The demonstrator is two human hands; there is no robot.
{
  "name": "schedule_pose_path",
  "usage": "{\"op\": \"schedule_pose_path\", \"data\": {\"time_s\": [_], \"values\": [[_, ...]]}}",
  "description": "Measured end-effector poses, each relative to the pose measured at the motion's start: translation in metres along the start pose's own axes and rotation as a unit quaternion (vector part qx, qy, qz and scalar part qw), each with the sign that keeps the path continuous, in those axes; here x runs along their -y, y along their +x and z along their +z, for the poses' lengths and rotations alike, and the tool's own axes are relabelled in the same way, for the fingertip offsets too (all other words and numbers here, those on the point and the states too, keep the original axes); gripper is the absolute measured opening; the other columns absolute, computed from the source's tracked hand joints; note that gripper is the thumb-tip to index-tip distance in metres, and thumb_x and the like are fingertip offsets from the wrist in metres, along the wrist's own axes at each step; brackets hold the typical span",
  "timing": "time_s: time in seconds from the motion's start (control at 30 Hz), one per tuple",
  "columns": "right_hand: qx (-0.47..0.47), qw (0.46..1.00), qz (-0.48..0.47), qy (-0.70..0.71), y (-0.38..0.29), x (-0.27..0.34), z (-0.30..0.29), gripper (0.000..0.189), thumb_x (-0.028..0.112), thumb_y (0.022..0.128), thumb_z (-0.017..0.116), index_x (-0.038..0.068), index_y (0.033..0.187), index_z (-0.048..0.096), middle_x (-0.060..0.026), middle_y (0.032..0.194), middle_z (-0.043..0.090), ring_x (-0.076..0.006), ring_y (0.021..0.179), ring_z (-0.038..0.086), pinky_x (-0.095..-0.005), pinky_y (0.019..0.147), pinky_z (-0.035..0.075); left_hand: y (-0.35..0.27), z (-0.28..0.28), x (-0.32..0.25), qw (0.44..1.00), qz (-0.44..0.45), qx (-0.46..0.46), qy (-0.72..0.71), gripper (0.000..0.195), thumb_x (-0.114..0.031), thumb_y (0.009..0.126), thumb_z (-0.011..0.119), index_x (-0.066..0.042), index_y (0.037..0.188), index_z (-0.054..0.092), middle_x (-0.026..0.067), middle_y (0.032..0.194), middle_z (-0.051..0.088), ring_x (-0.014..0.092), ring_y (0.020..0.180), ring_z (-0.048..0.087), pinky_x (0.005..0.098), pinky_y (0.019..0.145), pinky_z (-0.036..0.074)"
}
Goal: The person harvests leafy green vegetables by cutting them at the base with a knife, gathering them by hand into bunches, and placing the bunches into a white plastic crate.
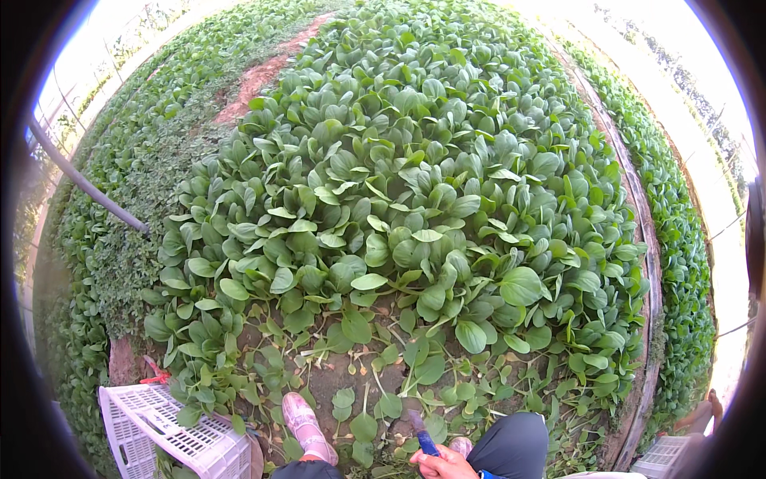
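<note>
At the bottom edge, my right hand [444, 463] grips the blue handle [427, 444] of a hand tool that looks like a knife. Its flat, soil-stained blade [416, 421] points up and away, just above the ground. Under and around the blade lie cut, loose green leaves [364, 427] on bare brown soil [339, 379]. Beyond this strip stands a dense bed of leafy greens [413, 179], resembling pak choi or a similar brassica. My left hand is out of view.
A pale plastic crate [179, 431] stands lower left, greens inside, with a red strip [157, 374] behind it. My shoe [299, 413] rests on the soil; my dark-trousered knee [511, 443] is beside the hand. A grey pole [90, 185] slants in left. Another crate [663, 456] sits lower right.
</note>
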State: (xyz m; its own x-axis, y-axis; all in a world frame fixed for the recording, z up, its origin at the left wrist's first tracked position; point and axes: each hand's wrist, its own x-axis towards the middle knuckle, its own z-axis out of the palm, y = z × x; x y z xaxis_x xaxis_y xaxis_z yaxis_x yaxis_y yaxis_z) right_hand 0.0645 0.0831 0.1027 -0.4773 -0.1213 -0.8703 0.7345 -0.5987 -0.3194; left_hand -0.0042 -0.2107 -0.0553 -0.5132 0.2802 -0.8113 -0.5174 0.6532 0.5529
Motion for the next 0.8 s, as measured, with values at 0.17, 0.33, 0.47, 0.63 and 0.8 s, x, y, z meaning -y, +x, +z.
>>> {"op": "schedule_pose_path", "data": {"time_s": [0.17, 0.33, 0.47, 0.63, 0.8], "values": [[0.024, 0.999, -0.018, 0.040, 0.042, 0.023, 0.026, 0.010, 0.025, 0.090, 0.055, 0.016, 0.086, 0.052, 0.0092, 0.054, 0.039, -0.0012, 0.039, 0.030, -0.0171, 0.034, 0.020, 0.008, -0.012, -0.005, 1.000, -0.019, -0.003, 0.008, 0.025, -0.026, 0.090, 0.050, -0.005, 0.098, 0.063, 0.0111, 0.086, 0.066, 0.025, 0.078, 0.063, 0.0360, 0.068, 0.049], [-0.041, 0.995, -0.025, -0.086, 0.090, 0.033, 0.026, 0.012, 0.018, 0.091, 0.053, 0.007, 0.095, 0.057, 0.0072, 0.060, 0.040, -0.0019, 0.043, 0.029, -0.0193, 0.038, 0.021, -0.026, -0.016, 0.051, 0.999, -0.018, -0.022, 0.018, 0.026, -0.027, 0.089, 0.051, -0.006, 0.098, 0.063, 0.0120, 0.086, 0.066, 0.027, 0.079, 0.064, 0.0371, 0.069, 0.048], [-0.060, 0.989, -0.094, -0.094, 0.097, 0.035, 0.038, 0.014, 0.019, 0.093, 0.051, 0.006, 0.093, 0.055, 0.0061, 0.058, 0.038, -0.0023, 0.040, 0.028, -0.0199, 0.036, 0.020, -0.054, -0.007, 0.092, 0.999, -0.015, -0.025, 0.045, 0.027, -0.029, 0.089, 0.051, -0.006, 0.098, 0.063, 0.0127, 0.087, 0.066, 0.028, 0.080, 0.064, 0.0380, 0.070, 0.048], [-0.054, 0.983, -0.111, -0.136, 0.106, 0.000, 0.052, 0.017, 0.021, 0.095, 0.049, 0.005, 0.095, 0.054, 0.0039, 0.058, 0.038, -0.0027, 0.038, 0.026, -0.0199, 0.033, 0.018, -0.092, 0.012, 0.162, 0.997, -0.061, 0.002, 0.057, 0.028, -0.030, 0.088, 0.051, -0.007, 0.097, 0.063, 0.0135, 0.087, 0.066, 0.030, 0.081, 0.064, 0.0391, 0.071, 0.048], [-0.028, 0.959, -0.099, -0.264, 0.148, -0.044, 0.099, 0.023, 0.030, 0.095, 0.051, 0.007, 0.094, 0.056, 0.0058, 0.058, 0.040, -0.0017, 0.041, 0.031, -0.0193, 0.035, 0.022, -0.081, -0.022, 0.166, 0.992, 0.012, -0.071, 0.103, 0.029, -0.032, 0.087, 0.051, -0.007, 0.097, 0.063, 0.0144, 0.088, 0.067, 0.032, 0.082, 0.064, 0.0403, 0.072, 0.048]]}}
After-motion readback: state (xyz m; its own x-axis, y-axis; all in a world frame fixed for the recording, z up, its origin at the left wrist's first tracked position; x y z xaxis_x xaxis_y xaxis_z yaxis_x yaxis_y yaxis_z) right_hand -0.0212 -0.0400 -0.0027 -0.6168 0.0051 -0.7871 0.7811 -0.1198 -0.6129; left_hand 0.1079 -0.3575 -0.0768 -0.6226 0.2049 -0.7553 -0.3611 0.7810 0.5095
